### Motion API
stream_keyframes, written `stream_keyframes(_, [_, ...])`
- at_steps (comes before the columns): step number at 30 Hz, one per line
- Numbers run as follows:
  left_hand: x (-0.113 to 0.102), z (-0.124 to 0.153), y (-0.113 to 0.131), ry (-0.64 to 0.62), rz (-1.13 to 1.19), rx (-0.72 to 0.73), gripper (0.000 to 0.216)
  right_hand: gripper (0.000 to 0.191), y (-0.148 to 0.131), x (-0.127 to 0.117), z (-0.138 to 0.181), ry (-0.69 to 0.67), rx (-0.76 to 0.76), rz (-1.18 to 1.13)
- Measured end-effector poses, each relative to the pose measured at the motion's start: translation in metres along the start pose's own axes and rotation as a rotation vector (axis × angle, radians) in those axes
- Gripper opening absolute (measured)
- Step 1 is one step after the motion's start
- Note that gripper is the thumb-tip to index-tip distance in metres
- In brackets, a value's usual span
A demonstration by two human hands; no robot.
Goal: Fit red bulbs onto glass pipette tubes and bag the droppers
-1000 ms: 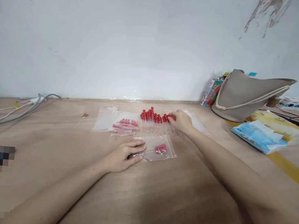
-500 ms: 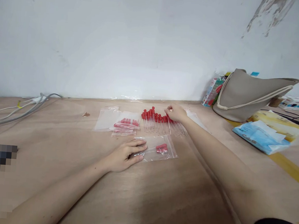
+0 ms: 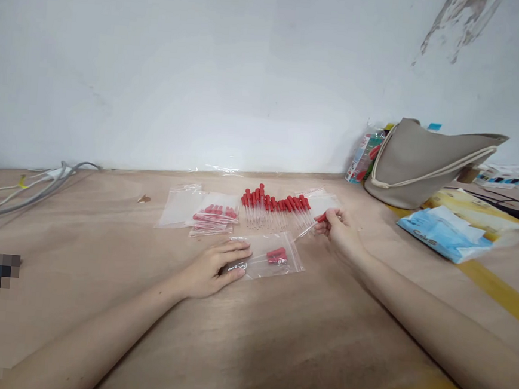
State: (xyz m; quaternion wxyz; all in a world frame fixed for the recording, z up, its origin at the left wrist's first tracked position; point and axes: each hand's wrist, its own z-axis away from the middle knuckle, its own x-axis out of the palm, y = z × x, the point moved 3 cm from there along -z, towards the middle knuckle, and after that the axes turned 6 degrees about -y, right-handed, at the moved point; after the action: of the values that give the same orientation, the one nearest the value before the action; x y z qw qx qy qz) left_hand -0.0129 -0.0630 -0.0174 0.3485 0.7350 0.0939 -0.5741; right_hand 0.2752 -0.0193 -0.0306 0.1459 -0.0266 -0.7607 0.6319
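Observation:
My left hand lies on the left end of a clear zip bag, thumb and fingers apart. Inside this bag are a few red-bulbed droppers, their bulbs towards the right. My right hand pinches a single dropper by its red bulb; its clear tube slants down and left towards the bag's right end. Behind the bag, a row of several loose droppers lies with bulbs towards the wall. Filled zip bags are stacked left of the row.
Flat empty bags lie left of the stack, and another bag lies right of the row. Farther right are a grey bag, a bottle and a blue tissue pack. Cables run along the left side.
My right hand has come away from the dropper row, moving right and nearer to me with one dropper. My left hand stays on the bag. The view has shifted slightly.

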Motion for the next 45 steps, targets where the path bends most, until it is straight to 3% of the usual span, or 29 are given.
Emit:
stream_keyframes(6, [-0.002,0.0,0.001,0.024,-0.003,0.013,0.045,0.028,0.014,0.015,0.014,-0.068,0.167,-0.103])
stream_keyframes(15, [-0.001,0.001,-0.001,0.034,-0.034,-0.009,0.048,0.025,0.011,0.017,0.027,-0.126,0.209,-0.146])
stream_keyframes(19, [-0.001,0.001,0.0,0.029,-0.026,-0.021,0.049,0.025,0.011,0.022,0.03,-0.33,0.295,-0.067])
stream_keyframes(22, [-0.002,0.0,0.001,0.028,-0.033,-0.023,0.048,0.024,0.012,0.023,0.03,-0.474,0.198,0.193])
stream_keyframes(26, [-0.003,0.0,0.002,0.034,-0.028,-0.018,0.047,0.022,0.014,0.026,0.03,-0.549,0.024,0.457])
stream_keyframes(30, [-0.002,0.001,0.002,0.039,-0.021,-0.011,0.047,0.024,0.013,0.031,0.034,-0.628,0.001,0.436])
stream_keyframes(34, [-0.001,0.001,0.001,0.033,-0.026,-0.017,0.047,0.03,0.013,0.034,0.037,-0.745,0.092,0.393])
stream_keyframes(36, [-0.001,0.001,0.0,0.031,-0.031,-0.002,0.045,0.03,0.011,0.032,0.03,-0.697,0.084,0.443])
stream_keyframes(38, [0.001,0.0,-0.001,0.024,-0.032,0.01,0.043,0.025,0.004,0.028,0.018,-0.564,-0.038,0.575])
stream_keyframes(42, [0.004,0.001,-0.005,0.013,-0.009,0.004,0.043,0.017,-0.013,0.032,-0.014,-0.323,-0.307,0.994])
stream_keyframes(45, [0.004,0.0,-0.006,0.024,-0.001,0.012,0.042,0.019,-0.015,0.046,-0.035,-0.241,-0.34,1.261])
